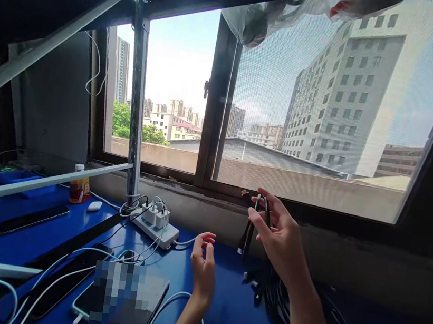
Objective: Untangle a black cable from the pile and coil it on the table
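Right hand (280,237) holding one dark cable (247,234); one power strip (163,234) nearby.

black cable (247,234), blue tabletop (226,312), white plugs (149,214)

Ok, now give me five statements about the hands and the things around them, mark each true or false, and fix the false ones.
1. The right hand holds a black cable. True.
2. The left hand grips a phone. False: the left hand shows nothing in its grasp.
3. Chargers are plugged into the white power strip. True.
4. The bottle lies on its side. False: the bottle stands upright.
5. Coiled black cables lie on the blue tabletop. True.
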{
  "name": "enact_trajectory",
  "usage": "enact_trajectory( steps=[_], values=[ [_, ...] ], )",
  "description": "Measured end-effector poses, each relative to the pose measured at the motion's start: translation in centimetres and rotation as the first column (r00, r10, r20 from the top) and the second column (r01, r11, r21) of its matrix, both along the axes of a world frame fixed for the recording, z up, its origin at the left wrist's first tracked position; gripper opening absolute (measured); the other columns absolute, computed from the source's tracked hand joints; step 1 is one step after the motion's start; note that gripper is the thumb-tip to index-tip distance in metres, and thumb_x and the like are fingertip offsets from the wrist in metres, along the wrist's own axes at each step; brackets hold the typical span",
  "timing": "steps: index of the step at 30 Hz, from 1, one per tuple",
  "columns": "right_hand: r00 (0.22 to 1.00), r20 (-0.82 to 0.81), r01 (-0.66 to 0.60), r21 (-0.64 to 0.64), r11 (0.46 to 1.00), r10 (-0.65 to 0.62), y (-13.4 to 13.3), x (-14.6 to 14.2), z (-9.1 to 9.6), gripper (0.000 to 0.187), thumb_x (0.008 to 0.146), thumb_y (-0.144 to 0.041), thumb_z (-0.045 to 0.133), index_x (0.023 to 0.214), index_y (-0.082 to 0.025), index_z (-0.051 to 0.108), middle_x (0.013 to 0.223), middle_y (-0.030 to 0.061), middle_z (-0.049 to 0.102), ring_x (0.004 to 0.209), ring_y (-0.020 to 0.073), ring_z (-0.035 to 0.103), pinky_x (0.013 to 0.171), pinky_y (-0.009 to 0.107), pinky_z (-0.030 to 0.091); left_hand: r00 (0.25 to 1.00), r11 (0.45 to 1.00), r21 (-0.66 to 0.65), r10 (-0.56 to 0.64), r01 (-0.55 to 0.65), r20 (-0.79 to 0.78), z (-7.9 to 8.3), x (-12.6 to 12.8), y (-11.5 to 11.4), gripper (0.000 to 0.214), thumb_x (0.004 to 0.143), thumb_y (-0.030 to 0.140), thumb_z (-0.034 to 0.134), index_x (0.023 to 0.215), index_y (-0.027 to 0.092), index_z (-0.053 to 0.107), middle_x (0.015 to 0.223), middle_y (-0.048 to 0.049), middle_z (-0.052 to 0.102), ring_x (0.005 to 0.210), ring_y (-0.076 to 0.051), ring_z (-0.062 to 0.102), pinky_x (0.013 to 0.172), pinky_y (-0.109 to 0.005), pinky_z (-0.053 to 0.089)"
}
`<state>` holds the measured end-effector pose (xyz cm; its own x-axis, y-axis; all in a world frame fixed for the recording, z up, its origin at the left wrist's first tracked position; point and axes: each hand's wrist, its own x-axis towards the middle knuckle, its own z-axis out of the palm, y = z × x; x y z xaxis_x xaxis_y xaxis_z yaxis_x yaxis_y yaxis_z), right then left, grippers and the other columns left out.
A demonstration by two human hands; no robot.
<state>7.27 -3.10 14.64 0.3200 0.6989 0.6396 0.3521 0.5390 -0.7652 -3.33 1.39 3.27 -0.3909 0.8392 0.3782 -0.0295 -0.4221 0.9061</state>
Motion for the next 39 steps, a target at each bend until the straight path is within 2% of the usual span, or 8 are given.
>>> enact_trajectory(
  steps=[6,9,14,17,24,26,32,39],
  values=[
    [1.000,-0.023,-0.014,0.047,0.999,0.015,-1.7,1.8,0.7,0.066,0.078,-0.064,0.051,0.125,-0.019,0.064,0.082,0.0070,0.065,0.063,0.0149,0.057,0.041,0.020,0.044,0.993,0.980,0.157,-0.118,0.119,-0.012,4.7,-0.6,-1.6,0.040,0.075,0.052,0.040,0.060,0.021,0.061,0.067,-0.0068,0.064,0.065,-0.020,0.055,0.066,-0.032,0.046],
    [0.999,-0.025,-0.028,0.053,0.998,0.029,-2.2,1.8,0.9,0.065,0.083,-0.063,0.047,0.129,-0.020,0.061,0.072,0.0040,0.062,0.048,0.0099,0.048,0.040,0.020,0.044,0.951,0.946,0.101,-0.304,0.308,-0.054,8.4,-0.7,-2.5,0.058,0.077,0.065,0.036,0.053,0.019,0.062,0.058,-0.0072,0.062,0.059,-0.018,0.054,0.068,-0.032,0.044],
    [0.999,-0.031,0.010,0.095,0.995,-0.007,-2.6,0.5,1.2,0.063,0.073,-0.065,0.062,0.120,-0.023,0.067,0.087,0.0067,0.066,0.056,0.0123,0.057,0.040,0.020,0.045,0.639,0.646,-0.091,-0.763,0.758,-0.100,13.7,-0.8,-5.1,0.069,0.067,0.080,0.043,0.050,0.016,0.060,0.049,-0.0068,0.059,0.049,-0.013,0.052,0.053,-0.025,0.041],
    [1.000,-0.007,-0.010,0.099,0.995,0.011,-2.8,0.0,1.4,0.062,0.071,-0.067,0.064,0.115,-0.024,0.069,0.098,0.0090,0.067,0.066,0.0164,0.063,0.042,0.021,0.047,0.617,0.621,-0.032,-0.782,0.783,-0.088,14.8,-0.8,-6.5,0.066,0.068,0.077,0.050,0.046,0.015,0.055,0.045,-0.0041,0.055,0.043,-0.009,0.048,0.047,-0.021,0.038],
    [0.996,-0.067,-0.044,0.135,0.990,0.054,-3.3,0.6,1.9,0.055,0.074,-0.069,0.058,0.105,-0.023,0.064,0.094,0.0084,0.069,0.068,0.0173,0.064,0.042,0.020,0.047,0.649,0.643,0.095,-0.758,0.760,-0.062,14.2,-1.4,-6.1,0.041,0.068,0.054,0.071,0.086,0.017,0.065,0.041,0.0055,0.050,0.034,-0.007,0.042,0.036,-0.017,0.028],
    [0.992,-0.107,-0.054,0.168,0.984,0.073,-3.1,1.2,2.0,0.053,0.074,-0.069,0.057,0.100,-0.023,0.062,0.097,0.0091,0.069,0.065,0.0163,0.063,0.041,0.020,0.044,0.691,0.686,0.086,-0.720,0.722,-0.059,14.2,-1.8,-5.4,0.037,0.069,0.050,0.072,0.085,0.018,0.064,0.040,0.0063,0.048,0.032,-0.008,0.041,0.036,-0.018,0.028],
    [0.922,-0.373,-0.063,0.120,0.991,0.104,-2.5,2.9,2.1,0.053,0.067,-0.067,0.056,0.092,-0.020,0.061,0.098,0.0107,0.069,0.065,0.0177,0.062,0.039,0.020,0.041,0.909,0.924,0.138,-0.378,0.357,0.176,14.4,-3.5,-2.6,0.036,0.076,0.056,0.059,0.073,0.020,0.062,0.036,0.0076,0.031,0.032,-0.009,0.031,0.035,-0.023,0.024],
    [0.718,-0.696,-0.046,-0.048,0.998,0.000,-3.3,3.3,3.5,0.054,0.036,-0.044,0.074,0.083,-0.021,0.062,0.093,0.0088,0.070,0.066,0.0186,0.061,0.035,0.018,0.036,0.913,0.981,0.188,-0.030,-0.051,0.408,14.3,-3.8,-1.7,0.029,0.087,0.036,0.044,0.064,0.020,0.053,0.034,0.0091,0.024,0.031,-0.008,0.023,0.034,-0.021,0.019]
  ],
)
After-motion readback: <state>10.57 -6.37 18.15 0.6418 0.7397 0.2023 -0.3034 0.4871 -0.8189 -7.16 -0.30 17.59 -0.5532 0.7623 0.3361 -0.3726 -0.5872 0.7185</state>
